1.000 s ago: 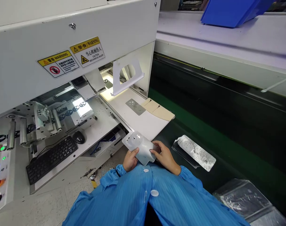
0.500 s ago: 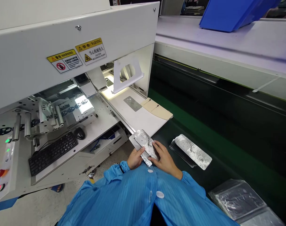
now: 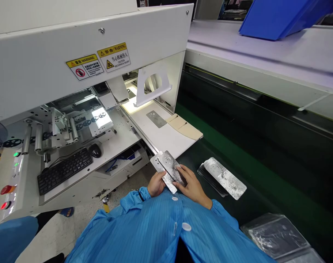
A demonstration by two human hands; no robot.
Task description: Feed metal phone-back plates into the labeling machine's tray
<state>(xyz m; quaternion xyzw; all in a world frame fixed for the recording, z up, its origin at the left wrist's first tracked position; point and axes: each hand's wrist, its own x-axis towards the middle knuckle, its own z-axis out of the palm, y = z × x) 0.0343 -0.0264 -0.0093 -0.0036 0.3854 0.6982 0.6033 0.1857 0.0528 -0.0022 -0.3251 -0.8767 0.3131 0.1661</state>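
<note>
In front of my blue smock, my left hand point(image 3: 156, 185) is closed on a silver phone-back-shaped sheet point(image 3: 169, 182) with round holes at its top end. My right hand point(image 3: 195, 189) grips a second, darker-looking sheet point(image 3: 169, 163) of the same shape, which overlaps the first. Whether more sheets lie beneath these two cannot be seen. To the right of my hands, a fanned stack of similar sheets point(image 3: 227, 179) rests on the dark green belt point(image 3: 254, 160). Another sheet point(image 3: 156, 119) lies flat on the white machine platform point(image 3: 152, 133).
A white machine point(image 3: 81, 40) with warning labels stands ahead, with a keyboard point(image 3: 64, 171) and mouse point(image 3: 95, 150) on its ledge. Clear plastic bags point(image 3: 278, 233) lie at lower right. A blue bin point(image 3: 276, 18) sits on the upper shelf. Another person's blue sleeve point(image 3: 12, 233) shows at lower left.
The sheet in my right hand has tilted and looks darker, its glare gone. My view has turned slightly left. More of the other person's blue clothing shows at lower left.
</note>
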